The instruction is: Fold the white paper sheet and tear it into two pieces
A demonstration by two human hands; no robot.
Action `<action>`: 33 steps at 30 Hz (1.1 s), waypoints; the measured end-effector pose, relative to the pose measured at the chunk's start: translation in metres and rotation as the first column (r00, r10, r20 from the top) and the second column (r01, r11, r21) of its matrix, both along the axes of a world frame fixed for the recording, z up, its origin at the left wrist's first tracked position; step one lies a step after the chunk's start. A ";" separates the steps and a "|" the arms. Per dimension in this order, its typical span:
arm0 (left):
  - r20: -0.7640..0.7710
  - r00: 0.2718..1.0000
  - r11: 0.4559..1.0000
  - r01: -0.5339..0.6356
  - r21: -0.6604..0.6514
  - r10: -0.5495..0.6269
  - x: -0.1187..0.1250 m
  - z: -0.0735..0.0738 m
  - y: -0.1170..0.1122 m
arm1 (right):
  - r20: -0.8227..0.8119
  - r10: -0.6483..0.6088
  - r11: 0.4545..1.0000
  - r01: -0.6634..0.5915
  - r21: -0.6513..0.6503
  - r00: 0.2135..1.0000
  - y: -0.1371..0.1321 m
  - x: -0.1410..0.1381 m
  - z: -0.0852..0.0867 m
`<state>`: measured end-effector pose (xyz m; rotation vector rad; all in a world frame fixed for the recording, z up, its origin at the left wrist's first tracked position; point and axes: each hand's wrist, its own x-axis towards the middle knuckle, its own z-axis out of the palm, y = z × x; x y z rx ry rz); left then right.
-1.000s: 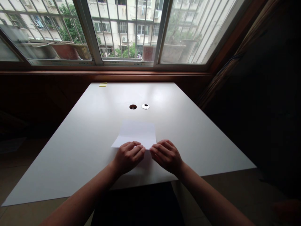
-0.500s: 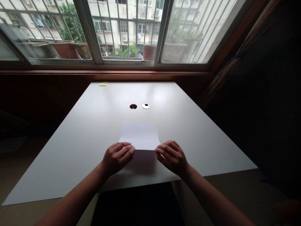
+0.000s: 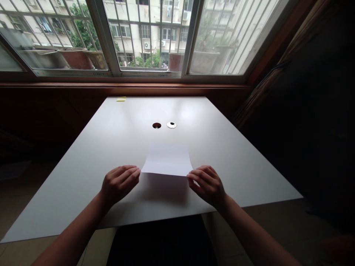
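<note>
A blank white sheet of paper [image 3: 168,160] is over the middle of the white desk. Its near edge is lifted and casts a shadow below, while its far part curves down to the desktop. My left hand [image 3: 120,184] is closed, fingertips pinching at the sheet's near left corner. At the near right corner, my right hand [image 3: 207,184] pinches the paper between thumb and fingers. Both thumbs are mostly hidden from above.
The white desk [image 3: 69,177] stands before a barred window [image 3: 149,37]. Beyond the paper are a round cable hole [image 3: 156,125] and its white cover [image 3: 171,125]. A yellow sticky note [image 3: 121,99] lies at the far left edge. A dark seat [image 3: 161,244] is below.
My left hand has moved left, out to the paper's corner. The sheet and my right hand have shifted slightly right, and more of the sheet's near edge shows.
</note>
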<state>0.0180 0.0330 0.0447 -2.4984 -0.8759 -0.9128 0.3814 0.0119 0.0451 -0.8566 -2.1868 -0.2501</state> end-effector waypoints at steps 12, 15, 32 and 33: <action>0.109 0.992 0.996 0.067 -0.057 -0.060 0.036 0.019 0.001 | -0.008 -0.021 1.000 0.021 -0.020 1.000 0.002 -0.010 -0.002; 0.077 0.993 0.992 0.096 -0.084 -0.089 0.064 0.019 0.002 | -0.002 -0.009 1.000 0.009 -0.017 1.000 0.003 -0.017 -0.001; -0.034 0.993 0.993 0.115 -0.031 -0.116 0.097 0.000 0.021 | 0.172 -0.038 0.999 0.042 -0.018 0.984 0.024 -0.044 0.003; -0.026 0.993 0.994 0.111 -0.027 -0.111 0.098 -0.001 0.021 | 0.183 -0.030 0.999 0.034 -0.014 0.983 0.026 -0.046 0.003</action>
